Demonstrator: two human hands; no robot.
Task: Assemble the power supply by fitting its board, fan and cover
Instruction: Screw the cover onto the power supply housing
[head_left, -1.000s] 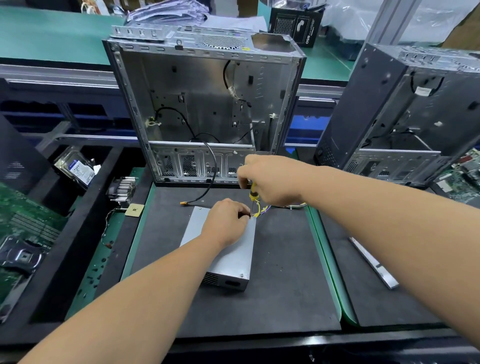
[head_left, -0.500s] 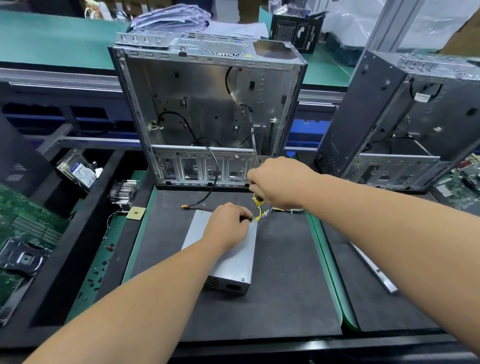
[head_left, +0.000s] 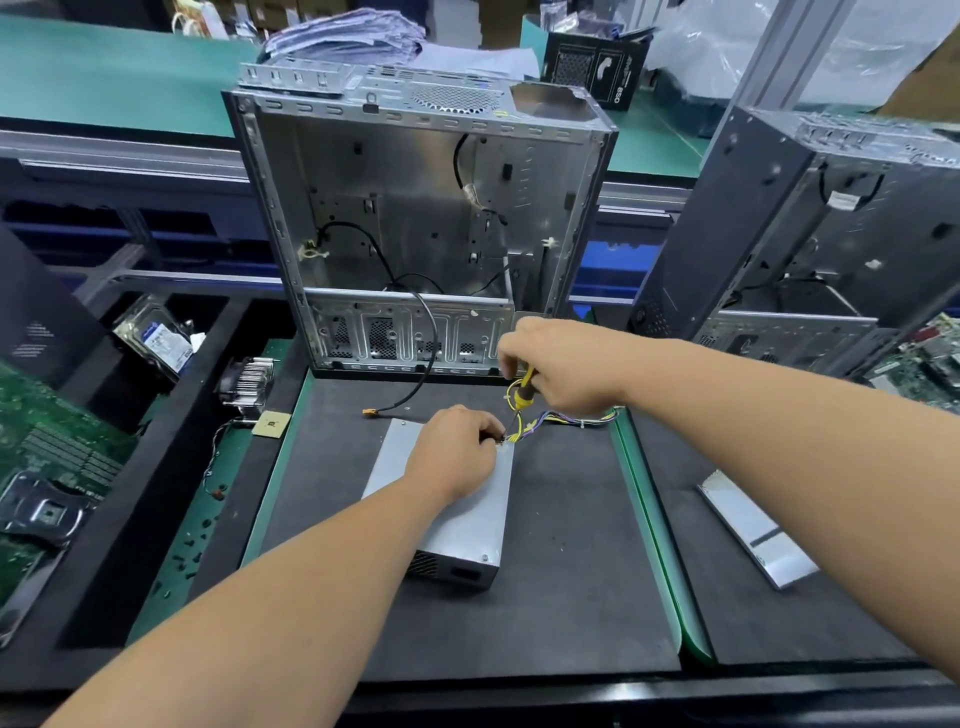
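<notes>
Head view shows you near the end: 1 power supply (head_left: 457, 512) lies closed on the black mat (head_left: 571, 571), your left hand (head_left: 457, 452) pinching something tiny at its far corner while your right hand (head_left: 561, 364) grips 1 screwdriver (head_left: 523, 395) there, so the cover screws look unfinished; 2 open cases stand behind.

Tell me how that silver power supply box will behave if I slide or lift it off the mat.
The power supply box looks like a closed sheet-metal case, so probably stiff and fairly heavy for its size. It lies flat on the dark mat, unlikely to tip or roll. Its wire bundle trails floppy to the right and would likely drag along.
</notes>
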